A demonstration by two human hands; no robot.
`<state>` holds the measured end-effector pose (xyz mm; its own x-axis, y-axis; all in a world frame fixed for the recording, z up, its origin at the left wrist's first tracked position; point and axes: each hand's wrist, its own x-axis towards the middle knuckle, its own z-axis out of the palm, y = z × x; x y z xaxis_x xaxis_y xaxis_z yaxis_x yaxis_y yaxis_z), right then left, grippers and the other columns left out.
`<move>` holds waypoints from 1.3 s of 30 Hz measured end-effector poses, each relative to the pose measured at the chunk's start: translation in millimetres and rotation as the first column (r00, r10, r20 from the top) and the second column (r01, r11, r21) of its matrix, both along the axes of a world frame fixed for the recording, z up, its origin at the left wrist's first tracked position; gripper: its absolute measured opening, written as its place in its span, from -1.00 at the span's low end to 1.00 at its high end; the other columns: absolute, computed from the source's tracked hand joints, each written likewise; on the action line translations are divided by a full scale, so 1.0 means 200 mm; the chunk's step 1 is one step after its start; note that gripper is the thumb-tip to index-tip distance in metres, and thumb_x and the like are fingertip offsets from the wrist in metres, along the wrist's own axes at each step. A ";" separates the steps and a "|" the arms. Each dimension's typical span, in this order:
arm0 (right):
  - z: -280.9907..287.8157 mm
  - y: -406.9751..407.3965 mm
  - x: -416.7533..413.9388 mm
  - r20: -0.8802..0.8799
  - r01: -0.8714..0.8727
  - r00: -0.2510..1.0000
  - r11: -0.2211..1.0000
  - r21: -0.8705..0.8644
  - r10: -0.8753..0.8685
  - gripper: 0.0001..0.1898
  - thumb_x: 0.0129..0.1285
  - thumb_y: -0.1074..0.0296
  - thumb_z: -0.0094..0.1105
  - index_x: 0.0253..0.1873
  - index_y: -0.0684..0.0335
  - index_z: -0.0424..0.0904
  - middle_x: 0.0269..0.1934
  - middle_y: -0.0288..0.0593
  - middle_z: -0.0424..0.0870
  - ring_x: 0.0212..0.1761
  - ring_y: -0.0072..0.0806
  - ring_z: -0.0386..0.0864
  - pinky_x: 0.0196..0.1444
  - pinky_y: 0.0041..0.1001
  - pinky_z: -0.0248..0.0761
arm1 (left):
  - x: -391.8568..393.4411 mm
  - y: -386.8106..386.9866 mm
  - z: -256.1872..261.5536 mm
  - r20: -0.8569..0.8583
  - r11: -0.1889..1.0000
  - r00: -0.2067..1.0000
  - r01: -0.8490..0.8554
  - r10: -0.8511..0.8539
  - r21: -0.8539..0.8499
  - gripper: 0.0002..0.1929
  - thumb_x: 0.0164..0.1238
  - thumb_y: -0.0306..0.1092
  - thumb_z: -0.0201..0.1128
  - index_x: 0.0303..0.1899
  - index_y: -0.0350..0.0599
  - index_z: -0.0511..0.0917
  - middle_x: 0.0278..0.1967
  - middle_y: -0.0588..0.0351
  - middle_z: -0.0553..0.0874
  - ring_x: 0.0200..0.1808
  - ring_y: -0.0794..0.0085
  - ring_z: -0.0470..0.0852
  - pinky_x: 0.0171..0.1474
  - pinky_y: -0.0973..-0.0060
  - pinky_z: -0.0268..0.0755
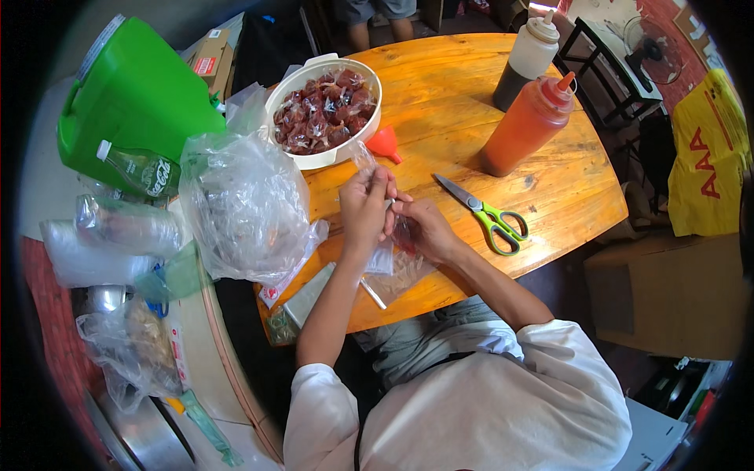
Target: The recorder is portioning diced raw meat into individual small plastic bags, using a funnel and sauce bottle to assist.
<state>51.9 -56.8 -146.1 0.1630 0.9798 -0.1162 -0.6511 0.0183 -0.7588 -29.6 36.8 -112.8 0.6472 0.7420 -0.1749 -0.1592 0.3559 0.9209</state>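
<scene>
Both hands meet over the near part of a wooden table. My left hand [364, 203] pinches the twisted neck of a small clear plastic bag [403, 234], whose loose top sticks up beyond the fingers. My right hand [430, 226] grips the same bag lower down, where something red shows inside; its fingers partly hide it. Beyond them, a white oval tub [323, 162] holds many small knotted bags of dark red content [327, 112]. A red funnel [386, 145] lies against the tub. Green-handled scissors [486, 215] rest to the right, blades slightly apart.
On the wooden table [436, 76] stand a squeeze bottle of orange-red sauce [527, 126] and one of dark liquid [525, 62]. A bulging plastic bag [244, 206] is at left, near a green container [141, 94] and a glass bottle [138, 168]. Flat clear bags [403, 274] lie beneath my hands.
</scene>
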 end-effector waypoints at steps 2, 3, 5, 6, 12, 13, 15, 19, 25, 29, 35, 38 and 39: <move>0.02 0.00 0.01 0.008 -0.020 1.000 1.000 -0.021 0.020 -0.64 0.39 0.17 -0.07 -0.33 0.36 0.55 -0.53 -0.14 0.59 -0.78 -0.55 0.34 -0.79 -0.62 0.11 | -0.02 0.06 -0.06 0.015 0.992 0.999 0.047 -0.050 0.120 -0.73 0.51 -0.22 0.08 -0.11 -0.29 0.47 -0.32 0.01 0.62 -0.65 0.56 0.52 -0.69 0.68 0.33; 0.02 0.00 0.02 -0.047 0.003 0.999 1.000 0.027 -0.002 -0.64 0.41 0.18 -0.07 -0.28 0.38 0.57 -0.53 -0.17 0.59 -0.75 -0.56 0.37 -0.75 -0.62 0.15 | -0.01 0.05 -0.07 0.017 0.991 0.998 0.051 -0.053 0.120 -0.73 0.51 -0.22 0.08 -0.11 -0.29 0.47 -0.32 0.01 0.62 -0.65 0.56 0.52 -0.69 0.68 0.33; 0.03 0.00 0.07 -0.101 0.033 0.995 0.997 0.075 -0.025 -0.64 0.43 0.18 -0.06 -0.22 0.40 0.59 -0.53 -0.20 0.58 -0.72 -0.57 0.40 -0.72 -0.62 0.19 | 0.02 0.03 -0.10 0.316 0.961 0.949 -0.080 -0.008 0.264 -0.55 0.46 -0.13 0.15 0.16 -0.30 0.35 -0.03 -0.06 0.56 -0.20 0.44 0.63 -0.27 0.59 0.55; 0.07 -0.01 0.09 0.088 0.122 0.988 0.992 0.023 -0.123 -0.64 0.43 0.20 -0.04 -0.13 0.44 0.59 -0.53 -0.21 0.57 -0.67 -0.54 0.45 -0.65 -0.58 0.27 | -0.02 0.07 -0.06 0.295 0.960 0.941 0.086 -0.166 0.266 -0.38 0.41 -0.12 0.22 0.32 -0.26 0.19 0.16 -0.04 0.43 0.17 0.35 0.46 0.07 0.45 0.47; 0.16 -0.01 0.16 0.313 0.353 0.885 0.935 0.035 -0.346 -0.72 0.36 0.30 0.16 -0.05 0.45 0.63 -0.15 -0.06 0.69 -0.26 -0.51 0.64 -0.15 -0.52 0.50 | -0.01 0.05 -0.08 -0.011 0.779 0.985 0.145 -0.175 0.610 -0.37 0.28 -0.35 0.31 0.33 -0.19 0.21 0.12 0.02 0.51 0.11 0.33 0.54 0.10 0.41 0.43; 0.15 0.00 0.18 0.438 0.348 0.817 0.927 0.141 -0.374 -0.73 0.33 0.32 0.20 -0.05 0.44 0.64 -0.06 -0.05 0.67 -0.13 -0.45 0.62 -0.04 -0.47 0.47 | 0.00 0.03 -0.06 -0.101 0.709 0.970 0.232 -0.222 0.666 -0.35 0.24 -0.44 0.33 0.33 -0.18 0.22 0.11 0.02 0.53 0.10 0.34 0.55 0.11 0.42 0.43; 0.17 0.00 0.18 0.550 0.321 0.730 0.914 0.247 -0.405 -0.74 0.29 0.34 0.24 -0.04 0.42 0.65 0.02 -0.04 0.65 0.00 -0.40 0.60 0.08 -0.43 0.45 | 0.02 0.01 -0.13 -0.037 0.754 0.979 0.177 -0.198 0.632 -0.35 0.18 -0.56 0.33 0.31 -0.14 0.26 0.07 0.05 0.58 0.05 0.37 0.60 0.06 0.46 0.46; 0.21 -0.02 0.16 0.712 0.370 0.577 0.905 0.209 -0.400 -0.77 0.22 0.33 0.30 -0.08 0.32 0.70 0.03 -0.03 0.64 0.11 -0.28 0.54 0.15 -0.35 0.40 | 0.03 -0.01 -0.11 -0.067 0.732 0.993 0.117 -0.098 0.671 -0.57 0.19 -0.60 0.27 0.11 -0.16 0.43 -0.18 0.05 0.68 -0.15 0.38 0.69 -0.07 0.48 0.52; 0.17 0.00 0.22 0.851 0.197 0.377 0.929 0.313 -0.366 -0.79 0.19 0.34 0.32 -0.10 0.27 0.71 0.02 -0.03 0.61 0.08 -0.28 0.54 0.16 -0.33 0.38 | 0.00 0.01 -0.13 -0.089 0.609 0.987 0.151 -0.131 0.779 -0.77 0.30 -0.56 0.14 -0.01 -0.24 0.50 -0.24 0.05 0.66 -0.18 0.46 0.67 -0.09 0.55 0.50; 0.21 0.00 0.21 0.793 0.265 0.486 0.926 0.268 -0.369 -0.76 0.21 0.33 0.30 -0.07 0.29 0.68 -0.05 -0.06 0.62 0.01 -0.31 0.56 0.13 -0.38 0.37 | 0.01 -0.01 -0.16 0.003 0.822 0.967 0.216 -0.256 0.528 -0.81 0.43 -0.48 0.05 0.00 -0.28 0.46 -0.25 0.06 0.64 -0.24 0.48 0.65 -0.14 0.56 0.51; 0.29 -0.12 0.23 0.872 0.347 0.315 0.901 0.262 -0.375 -0.72 0.25 0.32 0.25 0.01 0.33 0.61 -0.11 -0.01 0.61 -0.09 -0.28 0.58 -0.06 -0.39 0.40 | 0.01 0.01 -0.17 0.267 0.956 0.918 0.273 -0.293 0.110 -0.73 0.56 -0.21 -0.06 -0.06 -0.25 0.46 -0.33 0.09 0.59 -0.29 0.46 0.60 -0.18 0.52 0.49; 0.31 -0.30 0.23 0.952 0.432 0.160 0.885 0.172 -0.262 -0.72 0.21 0.38 0.26 0.01 0.30 0.60 -0.13 -0.02 0.59 -0.10 -0.12 0.55 -0.01 -0.32 0.36 | 0.00 0.04 -0.17 0.345 0.969 0.913 0.244 -0.218 -0.032 -0.68 0.56 -0.14 -0.09 -0.10 -0.22 0.46 -0.38 0.09 0.55 -0.30 0.42 0.56 -0.18 0.46 0.45; 0.27 -0.38 0.24 0.983 0.474 0.033 0.869 0.142 -0.178 -0.73 0.19 0.40 0.27 -0.01 0.29 0.60 -0.14 -0.02 0.58 -0.10 -0.10 0.54 -0.02 -0.29 0.35 | 0.00 0.05 -0.17 0.359 0.975 0.917 0.212 -0.176 -0.064 -0.67 0.55 -0.11 -0.10 -0.12 -0.22 0.46 -0.41 0.08 0.54 -0.32 0.40 0.54 -0.20 0.45 0.43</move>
